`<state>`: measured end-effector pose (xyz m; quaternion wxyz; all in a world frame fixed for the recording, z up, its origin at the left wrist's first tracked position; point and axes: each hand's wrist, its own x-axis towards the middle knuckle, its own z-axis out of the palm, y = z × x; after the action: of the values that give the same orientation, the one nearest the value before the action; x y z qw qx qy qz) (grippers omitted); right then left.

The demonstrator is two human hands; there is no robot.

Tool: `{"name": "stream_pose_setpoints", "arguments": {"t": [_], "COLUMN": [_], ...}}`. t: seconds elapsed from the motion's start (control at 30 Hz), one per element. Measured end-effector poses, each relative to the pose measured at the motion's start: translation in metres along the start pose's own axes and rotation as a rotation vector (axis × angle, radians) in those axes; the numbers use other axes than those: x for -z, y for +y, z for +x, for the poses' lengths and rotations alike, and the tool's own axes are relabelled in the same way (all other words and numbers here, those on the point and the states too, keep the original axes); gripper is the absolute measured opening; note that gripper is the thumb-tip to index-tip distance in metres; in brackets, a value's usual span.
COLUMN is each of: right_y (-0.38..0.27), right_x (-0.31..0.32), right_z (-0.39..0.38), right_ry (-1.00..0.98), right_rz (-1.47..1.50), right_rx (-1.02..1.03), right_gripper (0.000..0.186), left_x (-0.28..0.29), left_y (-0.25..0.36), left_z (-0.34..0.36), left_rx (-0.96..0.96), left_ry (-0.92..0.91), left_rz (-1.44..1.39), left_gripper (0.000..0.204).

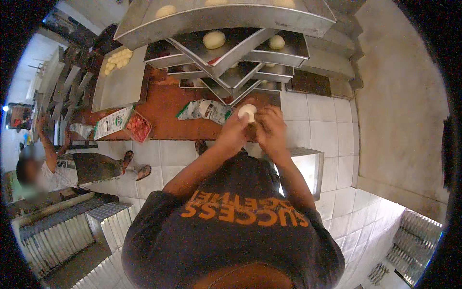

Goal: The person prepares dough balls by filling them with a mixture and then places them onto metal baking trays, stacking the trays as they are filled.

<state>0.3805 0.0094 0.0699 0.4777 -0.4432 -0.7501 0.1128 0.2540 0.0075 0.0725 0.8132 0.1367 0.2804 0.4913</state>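
Observation:
A pale, round dough ball [247, 112] is held in front of my chest, just above the near edge of the red-brown table [166, 123]. My left hand [234, 132] cups it from the left, with the thumb on its face. The fingers of my right hand [271, 129] are curled and pressed together at its right side; the fingertips are partly hidden there. A crumpled silver, white and green bag [204, 111] lies just left of my hands. Further left is a clear tub of red chunky filling [138, 127] beside a white and green packet [111, 124].
Crisscrossed metal trays [226, 72] with dough balls [214, 40] rise beyond my hands. At the back left, another tray [115, 89] holds several small dough pieces [119, 60]. A co-worker [60, 171] stands at the left. Stacked pans [62, 226] fill the lower left.

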Motion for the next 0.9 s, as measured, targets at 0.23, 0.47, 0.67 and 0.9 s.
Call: {"name": "stream_pose_setpoints", "arguments": {"t": [0.23, 0.47, 0.67, 0.9], "right_y": [-0.01, -0.012, -0.013, -0.008], "right_x": [-0.008, -0.013, -0.004, 0.004], "right_z": [0.003, 0.006, 0.009, 0.015], "right_ry": [-0.013, 0.095, 0.102, 0.08], "right_rz": [0.128, -0.037, -0.05, 0.041], "right_rx": [-0.302, -0.005, -0.069, -0.006], "right_gripper": [0.025, 0.022, 0.027, 0.031], "left_x": [0.011, 0.003, 0.007, -0.004], "left_y": [-0.01, -0.01, -0.01, 0.004], "left_z": [-0.002, 0.004, 0.008, 0.003], "left_rx": [-0.059, -0.088, -0.063, -0.091], "left_ry": [0.069, 0.114, 0.035, 0.01], "left_rz": [0.207, 0.037, 0.023, 0.135], "left_gripper": [0.024, 0.027, 0.027, 0.026]}}
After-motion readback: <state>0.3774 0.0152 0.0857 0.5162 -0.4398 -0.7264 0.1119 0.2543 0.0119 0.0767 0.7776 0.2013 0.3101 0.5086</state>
